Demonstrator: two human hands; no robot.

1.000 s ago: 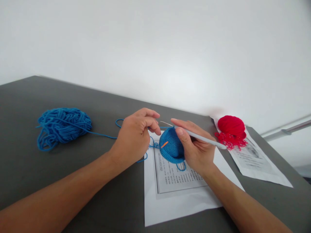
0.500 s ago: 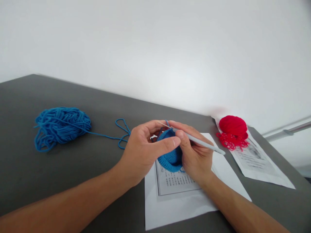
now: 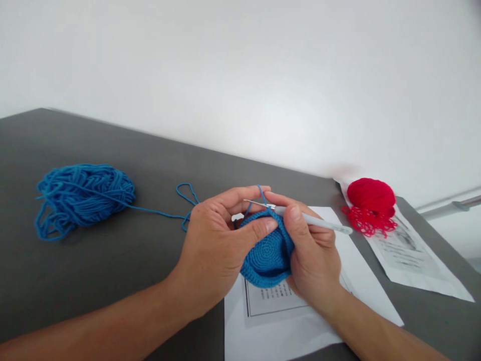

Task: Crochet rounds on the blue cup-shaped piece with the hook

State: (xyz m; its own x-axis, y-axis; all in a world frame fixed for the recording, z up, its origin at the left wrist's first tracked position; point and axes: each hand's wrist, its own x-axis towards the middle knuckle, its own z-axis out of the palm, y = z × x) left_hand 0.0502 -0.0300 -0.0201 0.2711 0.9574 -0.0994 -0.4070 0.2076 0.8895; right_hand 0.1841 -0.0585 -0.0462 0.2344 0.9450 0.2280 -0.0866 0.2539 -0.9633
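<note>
My left hand [image 3: 216,245] pinches the rim of a round blue crocheted piece [image 3: 267,256], thumb on its front, with the blue strand running over the index finger. My right hand [image 3: 313,255] grips a pale grey crochet hook [image 3: 311,219], whose metal tip lies at the piece's top edge. The strand leads left across the dark grey table [image 3: 112,260] to a loose heap of blue yarn [image 3: 80,195].
A printed paper sheet [image 3: 285,321] lies under my hands. A red yarn ball [image 3: 370,197] with loose red loops rests on a second printed sheet [image 3: 413,263] at the right. A white wall stands behind the table; a metal rail [image 3: 456,204] shows far right.
My left hand has moved right from the yarn strand and taken hold of the blue piece. The piece has turned flatter toward me, and both hands have drawn slightly nearer.
</note>
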